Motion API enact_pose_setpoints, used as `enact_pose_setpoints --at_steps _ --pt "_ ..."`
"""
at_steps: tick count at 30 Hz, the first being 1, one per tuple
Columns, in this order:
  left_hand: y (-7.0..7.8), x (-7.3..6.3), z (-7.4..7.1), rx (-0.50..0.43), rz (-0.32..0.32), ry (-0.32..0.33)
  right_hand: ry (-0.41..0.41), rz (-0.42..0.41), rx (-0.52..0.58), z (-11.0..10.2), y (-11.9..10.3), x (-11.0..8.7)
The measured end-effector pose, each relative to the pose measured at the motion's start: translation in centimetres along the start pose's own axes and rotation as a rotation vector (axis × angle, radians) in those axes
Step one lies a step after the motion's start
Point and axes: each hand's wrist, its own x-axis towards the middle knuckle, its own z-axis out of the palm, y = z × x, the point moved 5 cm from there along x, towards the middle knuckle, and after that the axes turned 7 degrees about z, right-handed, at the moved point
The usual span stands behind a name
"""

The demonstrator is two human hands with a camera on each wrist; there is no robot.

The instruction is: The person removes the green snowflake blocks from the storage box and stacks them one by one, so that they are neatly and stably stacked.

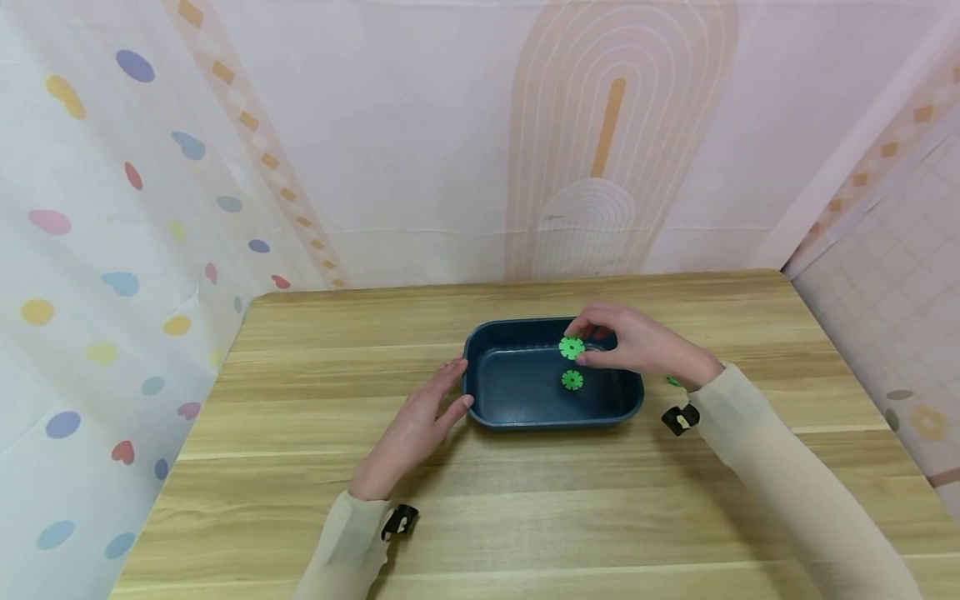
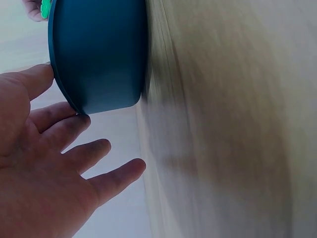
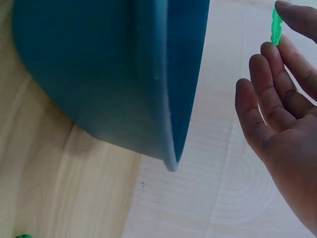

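A dark blue plastic tray (image 1: 510, 423) with rounded corners sits on the wooden table. Against its left end rests my left hand (image 1: 415, 425), thumb and fingertips touching the rim; in the left wrist view this hand (image 2: 54, 153) has its fingers spread. My right hand (image 1: 637, 340) is over the tray's right part. Its thumb and fingertips pinch a bright green notched disc (image 1: 572, 347), seen edge-on in the right wrist view as a thin green disc (image 3: 276, 25). Another green notched disc (image 1: 572, 380) lies on the tray floor, below the held one.
A green piece (image 1: 674, 381) lies on the table right of the tray, partly hidden by my right wrist. The wooden table (image 1: 525, 517) ends at a patterned cloth backdrop (image 1: 405, 167). Black wrist straps (image 1: 680, 419) sit at both cuffs.
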Motion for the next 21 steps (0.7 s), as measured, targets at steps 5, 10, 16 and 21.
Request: enact_pose_setpoints --at_steps 5,10,16,21 --pt "0.0 0.0 0.0 0.007 0.001 0.001 0.032 0.025 0.011 -0.2 0.6 -0.8" --pt "0.1 -0.1 -0.1 0.006 0.004 -0.004 0.068 0.032 0.019 -0.3 1.1 -1.4" --pt "0.2 -0.2 -0.2 0.012 0.004 -0.005 0.099 0.056 0.049 -0.5 1.4 -2.3" --pt "0.2 -0.3 -0.3 0.008 0.008 -0.002 0.131 0.053 0.067 -0.6 1.6 -2.9"
